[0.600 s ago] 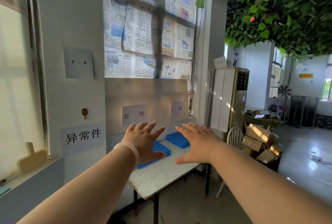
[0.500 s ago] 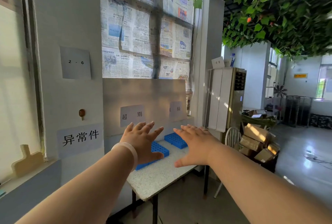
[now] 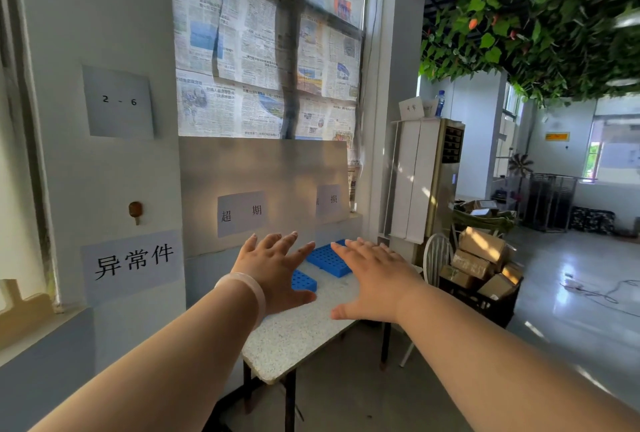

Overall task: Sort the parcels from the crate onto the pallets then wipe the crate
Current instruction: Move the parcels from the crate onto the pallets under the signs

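Both my arms reach forward with fingers spread. My left hand (image 3: 275, 270) and my right hand (image 3: 372, 277) are held out flat in the air, palms down, holding nothing. Beyond them two small blue grid pallets lie on a speckled table (image 3: 294, 341): the left pallet (image 3: 304, 281) is mostly hidden behind my left hand, the right pallet (image 3: 327, 260) shows between my hands. A dark crate (image 3: 485, 303) piled with several brown cardboard parcels (image 3: 481, 246) stands on the floor to the right of the table.
Paper labels hang on the grey board (image 3: 263, 189) behind the table. A tall white air-conditioner unit (image 3: 426, 182) stands right of the table, a white chair (image 3: 436, 257) beside it. Cables (image 3: 602, 293) lie on the shiny floor at right. Green vines hang overhead.
My view has shifted slightly toward the table and my hands have stayed spread in front of me; nothing was picked up or moved.
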